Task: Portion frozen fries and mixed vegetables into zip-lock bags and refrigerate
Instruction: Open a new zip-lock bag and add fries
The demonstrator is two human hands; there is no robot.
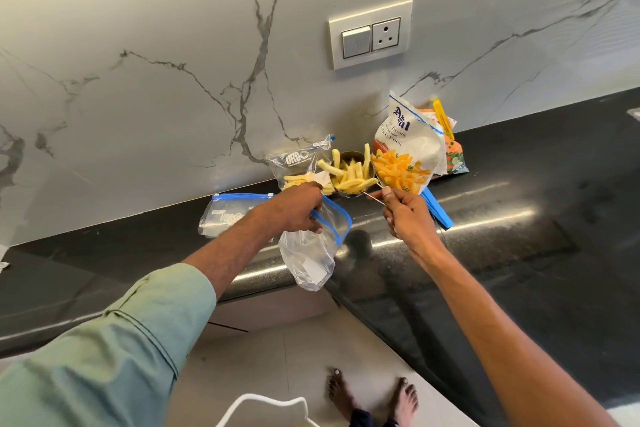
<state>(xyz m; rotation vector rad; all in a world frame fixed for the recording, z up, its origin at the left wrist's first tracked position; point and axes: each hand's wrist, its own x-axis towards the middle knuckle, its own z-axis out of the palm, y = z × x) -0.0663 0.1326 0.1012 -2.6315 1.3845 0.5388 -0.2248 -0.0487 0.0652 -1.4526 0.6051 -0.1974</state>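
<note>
Left hand (pixel 300 209) grips a zip-lock bag (pixel 310 258) by its rim; right hand (pixel 408 217) pinches the handle of a fry-filled cup (pixel 347 193) (best tipped slowly, bag mouth wide).

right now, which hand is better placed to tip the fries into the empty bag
Right. The right hand pinches the thin handle of the steel cup of fries, while the left hand holds the empty zip-lock bag by its blue rim beside it.

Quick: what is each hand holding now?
Left hand: grips a zip bag by its rim.
Right hand: pinches the thin handle of the metal cup.
</note>
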